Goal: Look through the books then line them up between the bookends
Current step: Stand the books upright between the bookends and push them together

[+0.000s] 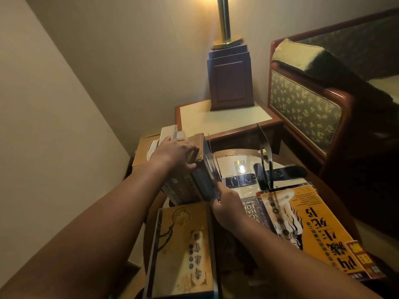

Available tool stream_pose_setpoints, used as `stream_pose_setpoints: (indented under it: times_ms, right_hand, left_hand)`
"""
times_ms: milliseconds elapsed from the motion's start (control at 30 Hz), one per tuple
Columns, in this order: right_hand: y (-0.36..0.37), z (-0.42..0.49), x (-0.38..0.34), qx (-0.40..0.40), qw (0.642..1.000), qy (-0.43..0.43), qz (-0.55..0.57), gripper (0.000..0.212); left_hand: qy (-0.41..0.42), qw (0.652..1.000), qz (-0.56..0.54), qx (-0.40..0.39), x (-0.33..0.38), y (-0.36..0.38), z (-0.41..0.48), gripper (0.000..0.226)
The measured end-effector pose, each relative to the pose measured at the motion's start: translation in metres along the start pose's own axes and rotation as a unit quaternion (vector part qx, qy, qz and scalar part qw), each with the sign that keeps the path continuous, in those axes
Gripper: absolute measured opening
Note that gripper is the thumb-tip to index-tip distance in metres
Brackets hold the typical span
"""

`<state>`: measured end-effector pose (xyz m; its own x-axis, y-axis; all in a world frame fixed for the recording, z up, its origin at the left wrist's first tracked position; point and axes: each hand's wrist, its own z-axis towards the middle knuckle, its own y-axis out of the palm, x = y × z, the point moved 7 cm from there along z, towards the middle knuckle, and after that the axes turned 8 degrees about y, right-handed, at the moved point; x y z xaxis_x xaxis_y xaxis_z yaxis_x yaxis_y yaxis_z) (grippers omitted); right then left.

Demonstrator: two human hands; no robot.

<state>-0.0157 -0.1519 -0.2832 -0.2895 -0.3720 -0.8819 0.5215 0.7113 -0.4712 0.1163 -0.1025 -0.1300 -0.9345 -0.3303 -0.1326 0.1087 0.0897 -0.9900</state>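
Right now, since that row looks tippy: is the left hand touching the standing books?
Touching. The head view shows the left hand lying on top of the standing books, its thumb pressed against their near side.

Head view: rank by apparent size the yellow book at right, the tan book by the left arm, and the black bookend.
1-2. Yellow book and tan book: similar, both close to the camera, so unranked.
3. Black bookend: smallest, though farther away.
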Motion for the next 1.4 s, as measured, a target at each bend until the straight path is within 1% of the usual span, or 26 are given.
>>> stream_pose_setpoints:
  times_ms: [100, 200, 267, 300, 333, 400, 467, 567, 600, 667, 767, 1067, 1167, 1267, 1367, 1400]
  right_hand:
    - [-0.020, -0.018, 0.000, 0.014, 0.999, -0.046, -0.017, 0.035]
    - [-0.047, -0.024, 0.015, 0.039, 0.996, -0.037, -0.075, 0.030]
    - [-0.063, -0.023, 0.023, 0.033, 0.992, -0.025, -0.120, 0.031]
    - [-0.068, -0.021, 0.026, 0.016, 0.989, -0.019, -0.148, 0.036]
    - [-0.072, -0.019, 0.030, -0.013, 0.984, -0.007, -0.180, 0.047]
    - [-0.077, -0.017, 0.042, -0.080, 0.971, 0.037, -0.221, 0.077]
    - [-0.084, -0.015, 0.055, -0.123, 0.962, 0.077, -0.230, 0.098]
    - [-0.096, -0.016, 0.068, -0.148, 0.949, 0.102, -0.259, 0.116]
    - [-0.098, -0.018, 0.069, -0.160, 0.944, 0.105, -0.269, 0.118]
    - [-0.100, -0.019, 0.069, -0.174, 0.940, 0.103, -0.274, 0.110]
    - [-0.100, -0.020, 0.068, -0.174, 0.945, 0.114, -0.253, 0.099]
    - [-0.099, -0.025, 0.057, -0.162, 0.966, 0.129, -0.157, 0.084]
    - [-0.106, -0.028, 0.052, -0.161, 0.971, 0.148, -0.095, 0.076]
    - [-0.114, -0.033, 0.049, -0.164, 0.970, 0.168, -0.057, 0.073]
    - [-0.116, -0.043, 0.046, -0.180, 0.963, 0.193, 0.062, 0.067]
    - [-0.118, -0.047, 0.042, -0.178, 0.960, 0.190, 0.102, 0.064]
  left_hand:
    - [-0.012, 1.000, 0.001, -0.003, -0.001, 0.001, 0.000, 0.051]
    - [-0.019, 1.000, 0.004, 0.001, 0.001, -0.002, -0.002, 0.049]
    - [-0.025, 1.000, 0.005, -0.006, 0.003, -0.004, -0.003, 0.051]
    - [-0.027, 1.000, 0.006, -0.014, 0.004, -0.004, -0.003, 0.054]
    - [-0.031, 0.999, 0.005, -0.019, 0.005, -0.004, -0.003, 0.056]
    - [-0.042, 0.999, -0.004, -0.024, 0.005, -0.004, -0.004, 0.059]
    - [-0.050, 0.998, -0.012, -0.019, 0.004, -0.005, -0.005, 0.060]
    - [-0.057, 0.998, -0.017, -0.016, 0.005, -0.003, -0.004, 0.058]
    - [-0.061, 0.998, -0.019, -0.017, 0.004, -0.003, -0.003, 0.058]
    - [-0.065, 0.997, -0.022, -0.021, 0.001, -0.002, -0.001, 0.057]
    - [-0.071, 0.997, -0.026, -0.034, -0.002, 0.000, -0.001, 0.058]
    - [-0.065, 0.997, -0.010, -0.030, 0.007, -0.003, -0.002, 0.056]
    - [-0.063, 0.998, -0.013, -0.025, 0.009, -0.004, -0.004, 0.055]
    - [-0.065, 0.997, -0.015, -0.027, 0.011, -0.004, -0.005, 0.055]
    - [-0.063, 0.998, -0.018, -0.025, 0.012, -0.007, -0.006, 0.054]
    - [-0.064, 0.997, -0.018, -0.025, 0.013, -0.007, -0.006, 0.054]
